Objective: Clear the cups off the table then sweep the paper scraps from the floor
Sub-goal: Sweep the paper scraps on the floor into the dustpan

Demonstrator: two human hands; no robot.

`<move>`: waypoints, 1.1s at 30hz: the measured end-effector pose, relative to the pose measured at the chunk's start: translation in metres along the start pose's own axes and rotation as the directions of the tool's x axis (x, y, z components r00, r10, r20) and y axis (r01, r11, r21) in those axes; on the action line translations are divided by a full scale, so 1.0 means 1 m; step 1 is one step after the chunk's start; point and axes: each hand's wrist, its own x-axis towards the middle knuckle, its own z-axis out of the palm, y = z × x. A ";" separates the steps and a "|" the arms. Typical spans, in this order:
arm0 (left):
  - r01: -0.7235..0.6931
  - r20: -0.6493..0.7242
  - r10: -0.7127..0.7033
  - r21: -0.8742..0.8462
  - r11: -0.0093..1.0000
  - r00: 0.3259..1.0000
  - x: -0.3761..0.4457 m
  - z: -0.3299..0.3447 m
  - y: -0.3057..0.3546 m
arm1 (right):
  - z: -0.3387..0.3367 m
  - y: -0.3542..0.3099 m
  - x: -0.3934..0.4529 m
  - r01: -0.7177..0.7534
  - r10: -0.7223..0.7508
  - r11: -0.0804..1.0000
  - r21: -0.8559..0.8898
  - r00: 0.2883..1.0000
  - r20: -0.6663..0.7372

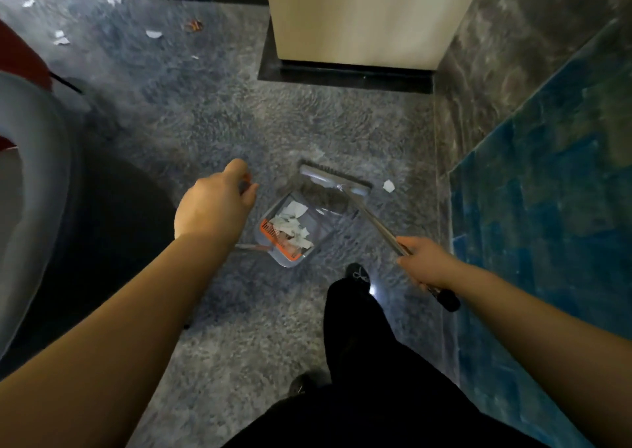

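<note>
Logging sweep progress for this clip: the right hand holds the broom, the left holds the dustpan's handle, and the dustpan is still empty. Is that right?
Not quite. The dustpan is not empty: the head view shows white paper scraps already lying in it. The rest stands: the right hand grips the broom and the left hand holds the dustpan's handle.

Glossy speckled stone floor [212,112], translucent plastic dustpan [290,228], white paper scraps [290,225].

Cream pillar [369,13]; grey chair [37,173]
</note>
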 end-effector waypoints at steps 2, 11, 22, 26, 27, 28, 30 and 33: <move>0.016 0.014 -0.016 0.008 1.000 1.000 0.037 0.003 0.016 | -0.026 -0.010 0.025 0.018 -0.018 1.000 0.008 1.000 -0.003; 0.030 0.033 -0.031 0.043 0.999 0.999 0.173 0.008 0.058 | -0.114 -0.052 0.145 -0.008 0.009 0.999 -0.049 1.000 0.011; -0.009 0.030 0.007 0.080 0.997 1.000 0.221 0.013 0.064 | -0.122 -0.095 0.223 -0.135 0.157 0.957 -0.257 0.985 0.070; 0.005 0.031 -0.008 0.078 0.997 0.999 0.221 0.011 0.065 | -0.095 -0.082 0.206 -0.170 0.199 0.940 -0.297 0.978 0.069; 0.011 0.034 -0.014 0.077 0.997 0.999 0.220 0.012 0.066 | -0.089 -0.078 0.199 -0.195 0.229 0.938 -0.288 0.969 0.091; 0.012 0.040 -0.015 0.076 0.997 0.999 0.219 0.012 0.067 | -0.084 -0.075 0.192 -0.201 0.239 0.938 -0.283 0.965 0.110; -0.001 0.042 -0.002 0.074 0.997 0.999 0.216 0.014 0.069 | -0.074 -0.069 0.175 -0.149 0.208 0.926 -0.347 0.968 0.139; -0.023 0.026 0.021 0.059 0.998 0.999 0.211 0.016 0.071 | -0.054 -0.059 0.151 -0.114 0.186 0.940 -0.322 0.961 0.203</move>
